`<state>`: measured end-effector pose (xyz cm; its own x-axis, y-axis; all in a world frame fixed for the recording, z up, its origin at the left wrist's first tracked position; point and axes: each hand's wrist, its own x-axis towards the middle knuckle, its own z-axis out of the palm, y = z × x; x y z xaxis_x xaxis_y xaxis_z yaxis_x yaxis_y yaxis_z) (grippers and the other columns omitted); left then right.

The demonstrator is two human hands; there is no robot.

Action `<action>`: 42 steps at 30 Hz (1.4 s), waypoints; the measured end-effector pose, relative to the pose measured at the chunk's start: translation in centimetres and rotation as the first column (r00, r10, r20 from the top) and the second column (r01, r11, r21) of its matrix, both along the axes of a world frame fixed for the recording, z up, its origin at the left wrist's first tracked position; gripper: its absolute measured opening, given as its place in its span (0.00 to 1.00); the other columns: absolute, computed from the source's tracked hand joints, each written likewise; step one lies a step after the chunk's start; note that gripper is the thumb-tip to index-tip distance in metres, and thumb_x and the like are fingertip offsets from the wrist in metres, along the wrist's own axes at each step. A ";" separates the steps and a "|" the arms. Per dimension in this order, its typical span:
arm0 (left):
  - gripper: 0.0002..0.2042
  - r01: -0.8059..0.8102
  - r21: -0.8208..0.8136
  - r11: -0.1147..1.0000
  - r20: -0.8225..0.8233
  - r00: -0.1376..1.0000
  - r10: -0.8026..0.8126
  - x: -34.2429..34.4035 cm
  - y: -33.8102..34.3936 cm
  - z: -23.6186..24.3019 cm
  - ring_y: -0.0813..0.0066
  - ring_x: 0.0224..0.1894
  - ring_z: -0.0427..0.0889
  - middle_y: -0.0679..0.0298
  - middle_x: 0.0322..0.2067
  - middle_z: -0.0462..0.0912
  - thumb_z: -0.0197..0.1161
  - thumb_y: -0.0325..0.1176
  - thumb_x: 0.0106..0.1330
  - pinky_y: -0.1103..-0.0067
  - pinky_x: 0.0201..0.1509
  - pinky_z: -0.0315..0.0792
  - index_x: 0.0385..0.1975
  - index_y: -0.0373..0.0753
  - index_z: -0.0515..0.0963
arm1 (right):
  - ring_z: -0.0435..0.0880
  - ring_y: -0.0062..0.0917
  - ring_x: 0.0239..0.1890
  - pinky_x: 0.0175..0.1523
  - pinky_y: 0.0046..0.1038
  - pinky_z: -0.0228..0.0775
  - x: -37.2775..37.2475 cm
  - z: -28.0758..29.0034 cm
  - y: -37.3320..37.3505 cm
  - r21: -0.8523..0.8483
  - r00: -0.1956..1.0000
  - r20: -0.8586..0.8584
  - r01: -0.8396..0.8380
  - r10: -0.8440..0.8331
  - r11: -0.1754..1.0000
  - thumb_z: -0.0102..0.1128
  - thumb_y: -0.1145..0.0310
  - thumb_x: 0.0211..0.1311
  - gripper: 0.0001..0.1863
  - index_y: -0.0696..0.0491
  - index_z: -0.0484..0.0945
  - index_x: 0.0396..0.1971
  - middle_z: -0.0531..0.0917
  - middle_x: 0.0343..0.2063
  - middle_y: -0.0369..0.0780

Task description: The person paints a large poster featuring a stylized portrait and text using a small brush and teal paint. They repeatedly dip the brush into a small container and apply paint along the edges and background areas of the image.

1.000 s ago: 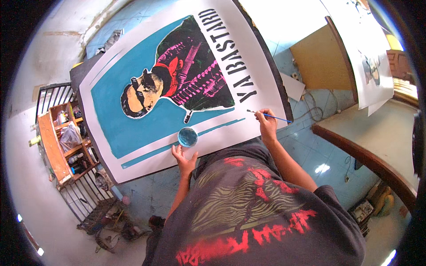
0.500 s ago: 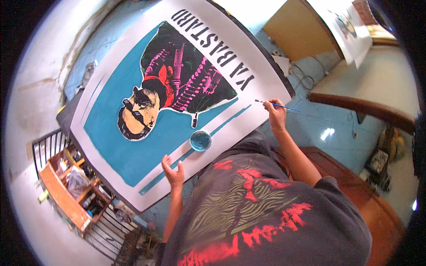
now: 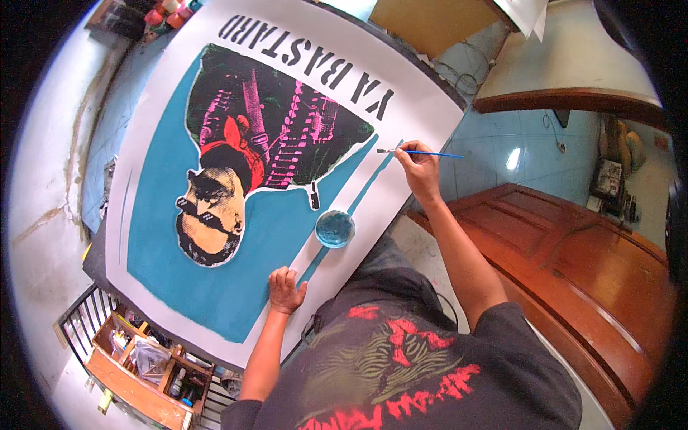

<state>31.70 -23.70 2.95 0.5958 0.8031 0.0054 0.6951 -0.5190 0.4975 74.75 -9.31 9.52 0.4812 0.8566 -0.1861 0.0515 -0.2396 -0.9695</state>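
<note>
Brush in one hand, paint cup sitting right on the poster.
Right hand [image 3: 418, 170] has a blue-handled paintbrush [image 3: 437, 153] pinched in its fingers, bristles at the white strip beside the big blue background; can't tell if they're touching. Left hand [image 3: 286, 292] is down on the poster [image 3: 424, 107], fingers loosely bent, nothing visible in them. The poster lies on a dark board [image 3: 95, 266]. Kinda in the way: the cup of blue paint [image 3: 335, 229] stands between the hands, covering part of the thin blue stripe [image 3: 313, 265]. Around it: a cluttered wooden shelf [image 3: 125, 383] and black metal bars [image 3: 76, 315] lower left, a reddish-brown wooden panel [image 3: 552, 258] right, a pale brown-edged table [image 3: 566, 68] upper right, cables [image 3: 469, 68] near that.
</note>
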 end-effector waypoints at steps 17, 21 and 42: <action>0.28 0.009 -0.011 1.000 0.062 0.998 -0.009 -1.1 -0.2 -0.1 0.60 0.43 0.68 0.57 0.43 0.66 0.54 0.62 0.62 0.65 0.47 0.64 0.48 0.42 0.64 | 0.80 0.20 0.27 0.35 0.22 0.72 0.1 -3.4 2.4 -0.086 0.895 0.283 -0.333 0.343 0.939 0.67 0.74 0.52 0.05 0.59 0.82 0.26 0.84 0.24 0.39; 0.27 -0.002 -0.027 1.000 0.060 0.998 0.004 -1.2 -0.3 -0.1 0.61 0.43 0.67 0.58 0.41 0.66 0.55 0.60 0.62 0.65 0.46 0.64 0.47 0.43 0.64 | 0.81 0.20 0.26 0.34 0.22 0.73 -0.2 -3.5 2.8 -0.098 0.901 0.285 -0.311 0.326 0.945 0.68 0.74 0.51 0.04 0.58 0.83 0.25 0.85 0.23 0.39; 0.27 -0.012 -0.029 1.000 0.044 0.999 0.013 -1.1 -0.3 0.2 0.61 0.42 0.68 0.59 0.41 0.66 0.58 0.59 0.61 0.65 0.46 0.64 0.46 0.42 0.65 | 0.80 0.18 0.24 0.29 0.19 0.70 -0.7 -3.4 3.8 -0.135 0.855 0.340 -0.368 0.392 0.920 0.69 0.74 0.51 0.03 0.57 0.83 0.26 0.84 0.22 0.37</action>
